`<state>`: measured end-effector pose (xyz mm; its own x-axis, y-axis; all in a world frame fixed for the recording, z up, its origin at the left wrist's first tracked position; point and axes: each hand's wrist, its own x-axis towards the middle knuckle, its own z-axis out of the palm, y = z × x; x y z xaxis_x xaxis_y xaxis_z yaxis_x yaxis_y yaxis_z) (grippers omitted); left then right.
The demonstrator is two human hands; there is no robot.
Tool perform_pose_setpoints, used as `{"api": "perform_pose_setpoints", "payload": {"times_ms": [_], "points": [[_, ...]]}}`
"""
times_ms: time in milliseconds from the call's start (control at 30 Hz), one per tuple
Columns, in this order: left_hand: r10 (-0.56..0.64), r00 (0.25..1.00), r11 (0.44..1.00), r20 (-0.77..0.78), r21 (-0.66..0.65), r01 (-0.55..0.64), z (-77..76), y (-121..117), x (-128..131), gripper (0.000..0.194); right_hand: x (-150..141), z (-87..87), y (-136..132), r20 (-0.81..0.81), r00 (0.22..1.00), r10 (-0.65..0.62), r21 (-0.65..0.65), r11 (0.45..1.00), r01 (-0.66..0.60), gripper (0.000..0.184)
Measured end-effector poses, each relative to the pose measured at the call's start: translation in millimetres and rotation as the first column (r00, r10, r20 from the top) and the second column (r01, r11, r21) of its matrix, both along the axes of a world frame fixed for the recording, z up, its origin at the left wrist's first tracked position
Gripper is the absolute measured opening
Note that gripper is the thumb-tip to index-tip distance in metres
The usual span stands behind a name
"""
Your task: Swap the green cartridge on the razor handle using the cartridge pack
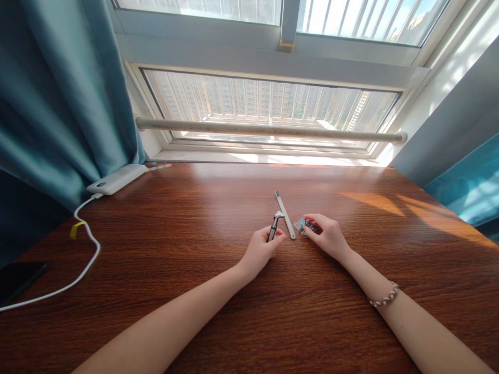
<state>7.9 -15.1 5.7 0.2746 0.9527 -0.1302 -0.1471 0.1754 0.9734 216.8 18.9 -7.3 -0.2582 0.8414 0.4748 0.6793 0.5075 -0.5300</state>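
Note:
My left hand (260, 249) is closed round the dark handle of a small razor-like tool (274, 224), whose pale head points away from me. Right beside it a thin grey strip (285, 214) lies flat on the wooden table (195, 234). My right hand (326, 234) rests on the table just right of the strip, its fingers pinched on a small clear pack with green and red pieces (303, 225). A beaded bracelet (385, 296) sits on my right wrist.
A white power bank (117, 178) lies at the table's far left, its white cable (83, 244) with a yellow tag trailing toward the left edge. A dark phone (19, 278) lies at the left edge. A teal curtain (58, 93) hangs left; a window with a rail stands behind.

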Motion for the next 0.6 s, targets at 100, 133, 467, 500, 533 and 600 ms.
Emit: {"api": "perform_pose_setpoints", "payload": {"times_ms": [100, 133, 467, 500, 533, 600], "points": [[0.003, 1.0, 1.0, -0.004, 0.004, -0.003, 0.4, 0.0, 0.4, 0.027, -0.6, 2.0, -0.1, -0.022, 1.0, 0.009, 0.015, 1.0, -0.009, 0.022], [0.004, 1.0, 1.0, -0.008, 0.005, -0.004, 0.6, -0.1, 0.5, 0.026, -0.5, 2.7, 0.1, -0.026, 1.0, 0.013, 0.022, 1.0, -0.013, 0.02], [0.004, 1.0, 1.0, -0.003, -0.008, -0.004, 2.6, -1.1, 1.3, 0.025, 5.1, 2.7, 3.4, -0.028, 0.999, 0.037, 0.069, 0.997, -0.035, 0.019], [0.004, 1.0, 1.0, 0.001, -0.009, -0.004, 2.3, -0.8, 1.4, 0.026, 5.5, 3.0, 3.3, -0.034, 0.999, 0.036, 0.075, 0.997, -0.034, 0.019], [0.005, 1.0, 1.0, 0.004, -0.008, -0.005, 2.0, -0.6, 1.4, 0.026, 5.8, 3.4, 2.9, -0.041, 0.999, 0.035, 0.081, 0.996, -0.031, 0.019], [0.009, 1.0, 1.0, 0.008, -0.01, -0.009, 1.4, -0.5, 1.4, 0.027, 5.7, 5.2, 1.5, -0.059, 0.998, 0.026, 0.095, 0.995, -0.021, 0.019]]}}
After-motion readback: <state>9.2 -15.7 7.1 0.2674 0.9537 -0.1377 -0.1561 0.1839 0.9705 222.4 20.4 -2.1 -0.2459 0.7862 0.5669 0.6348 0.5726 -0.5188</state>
